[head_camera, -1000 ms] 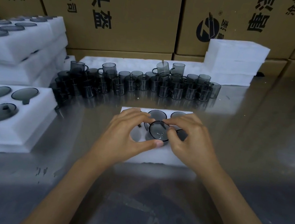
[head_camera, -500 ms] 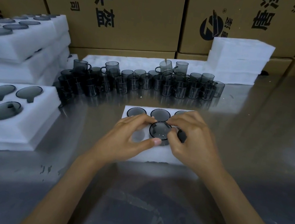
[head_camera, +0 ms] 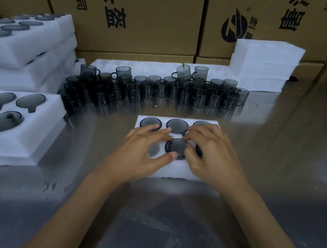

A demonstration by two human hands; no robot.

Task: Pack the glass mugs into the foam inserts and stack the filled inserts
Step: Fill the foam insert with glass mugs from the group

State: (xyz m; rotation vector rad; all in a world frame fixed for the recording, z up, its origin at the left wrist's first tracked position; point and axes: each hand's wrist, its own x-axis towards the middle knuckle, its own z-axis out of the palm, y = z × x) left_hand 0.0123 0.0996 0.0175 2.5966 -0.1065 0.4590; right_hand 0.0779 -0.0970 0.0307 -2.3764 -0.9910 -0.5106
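Observation:
A white foam insert (head_camera: 169,170) lies on the metal table in front of me. Two smoky glass mugs (head_camera: 150,123) show in its back row, and a third is half hidden by my right fingers. Another glass mug (head_camera: 176,147) sits in the front middle pocket. My left hand (head_camera: 139,152) holds its rim between thumb and fingers. From the other side my right hand (head_camera: 214,158) pinches the same rim and covers the front right pocket. The front left pocket (head_camera: 153,150) looks empty.
Several loose mugs (head_camera: 163,90) stand in a crowded row behind the insert. A filled insert (head_camera: 19,141) lies at the left, with stacked filled inserts (head_camera: 21,49) behind it. Plain foam blocks (head_camera: 265,62) sit at the back right. Cardboard boxes (head_camera: 143,5) wall off the back.
The front middle mug has sunk a little deeper into its pocket under both hands. My left fingers have spread flatter over the insert.

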